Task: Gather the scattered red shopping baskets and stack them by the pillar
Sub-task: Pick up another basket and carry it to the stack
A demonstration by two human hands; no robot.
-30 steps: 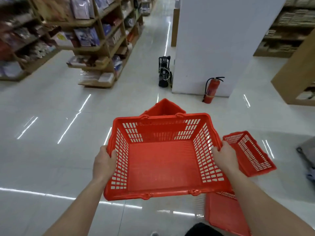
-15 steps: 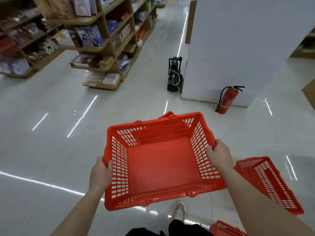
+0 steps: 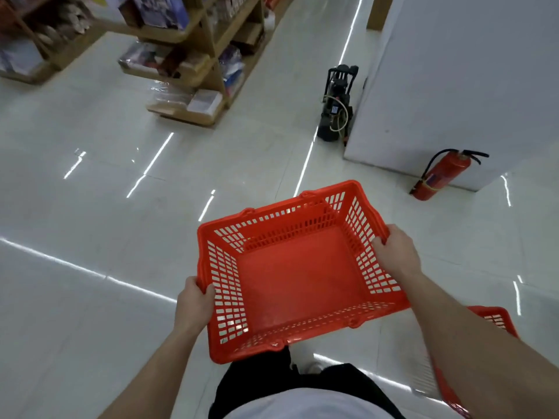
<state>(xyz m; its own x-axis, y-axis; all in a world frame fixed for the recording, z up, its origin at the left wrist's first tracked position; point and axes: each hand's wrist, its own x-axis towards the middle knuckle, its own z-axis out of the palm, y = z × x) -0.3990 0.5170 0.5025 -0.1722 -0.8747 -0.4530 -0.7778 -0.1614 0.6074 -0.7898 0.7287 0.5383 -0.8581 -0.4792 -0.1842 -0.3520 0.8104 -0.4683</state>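
Observation:
I carry an empty red shopping basket in front of my body, above the white floor. My left hand grips its left rim and my right hand grips its right rim. The basket tilts, its far right corner highest. The white pillar stands ahead at the upper right. A second red basket lies on the floor behind my right forearm, mostly hidden. Another red edge shows at the lower right.
A red fire extinguisher leans at the pillar's base. A black machine stands at the pillar's left corner. Wooden shelves with goods line the upper left. Glossy white floor spreads between them.
I have walked forward, closer to the pillar and the extinguisher. The basket in my hands swung to the right and tilted. The baskets on the floor slid back to the lower right.

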